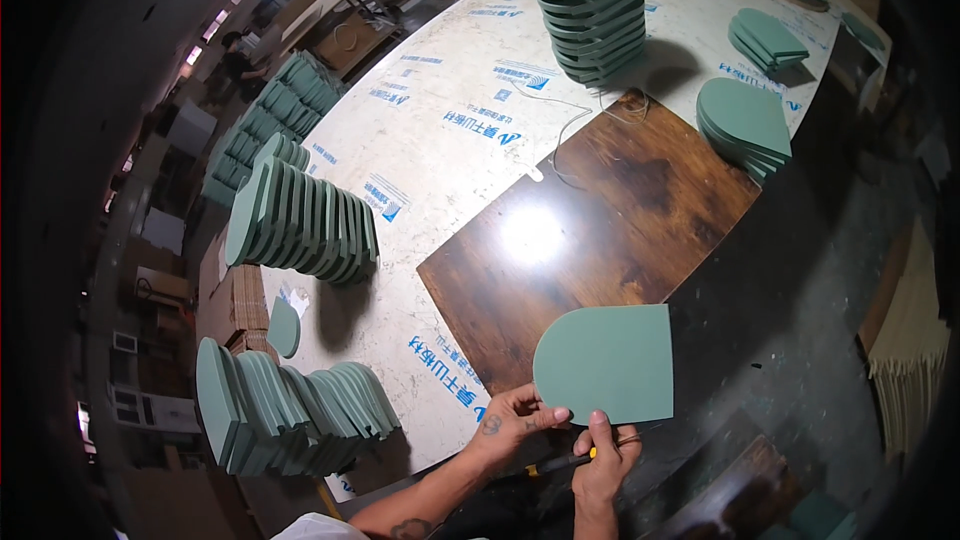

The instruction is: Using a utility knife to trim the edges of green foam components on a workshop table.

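Observation:
A flat green foam-like panel (606, 364), rounded at one end and square at the other, is held up near the front edge of the table. My left hand (518, 421) is closed on its near left edge, thumb on top. My right hand (606, 458) grips the near edge with its thumb. Across the right palm lies a slim tool with a black-and-yellow handle (560, 462); its kind I cannot make out. Beyond the panel, a dark brown wood-look board (610, 240) lies on the white table (440, 170), a bright light reflected on it.
Stacks of similar green panels stand at the far side (590, 15), left (300, 220), near left (290, 410) and right (742, 125). One loose green panel (284, 327) lies between the left stacks. A thin cord (570, 130) trails near the board. Another person (238, 62) is far left.

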Demonstrator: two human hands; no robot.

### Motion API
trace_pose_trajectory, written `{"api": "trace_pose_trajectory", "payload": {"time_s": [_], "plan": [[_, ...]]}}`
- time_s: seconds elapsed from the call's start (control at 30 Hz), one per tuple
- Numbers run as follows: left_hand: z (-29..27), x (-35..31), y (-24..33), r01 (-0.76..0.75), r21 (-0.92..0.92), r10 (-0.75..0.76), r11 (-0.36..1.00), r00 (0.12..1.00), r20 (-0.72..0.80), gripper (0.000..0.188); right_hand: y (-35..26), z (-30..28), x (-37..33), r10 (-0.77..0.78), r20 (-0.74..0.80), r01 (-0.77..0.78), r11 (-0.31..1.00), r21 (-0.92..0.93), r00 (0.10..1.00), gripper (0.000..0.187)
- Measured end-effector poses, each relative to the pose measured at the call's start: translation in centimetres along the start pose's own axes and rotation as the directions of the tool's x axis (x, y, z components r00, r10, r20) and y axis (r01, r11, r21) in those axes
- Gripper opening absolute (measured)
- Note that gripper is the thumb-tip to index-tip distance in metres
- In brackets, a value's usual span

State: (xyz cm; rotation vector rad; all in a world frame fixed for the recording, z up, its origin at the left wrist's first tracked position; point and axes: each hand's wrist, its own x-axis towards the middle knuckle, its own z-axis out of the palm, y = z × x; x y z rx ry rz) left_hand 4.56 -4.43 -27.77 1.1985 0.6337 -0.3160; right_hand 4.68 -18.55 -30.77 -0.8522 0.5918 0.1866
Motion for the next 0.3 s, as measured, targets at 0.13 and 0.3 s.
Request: {"api": "trace_pose_trajectory", "payload": {"time_s": [0.13,0.3], "plan": [[-1.0,1.9,0.9,0.009,0.047,-0.011,0.999,0.999,0.041,0.023,-0.3,-1.2,0.1,-0.068,-0.008,0.068,0.998,0.01,0.998,0.013],[-1.2,5.2,2.3,-0.058,0.151,0.047,0.987,0.996,0.074,0.032,-0.5,-3.3,-0.1,-0.128,0.098,0.132,0.991,-0.038,0.987,0.016]]}}
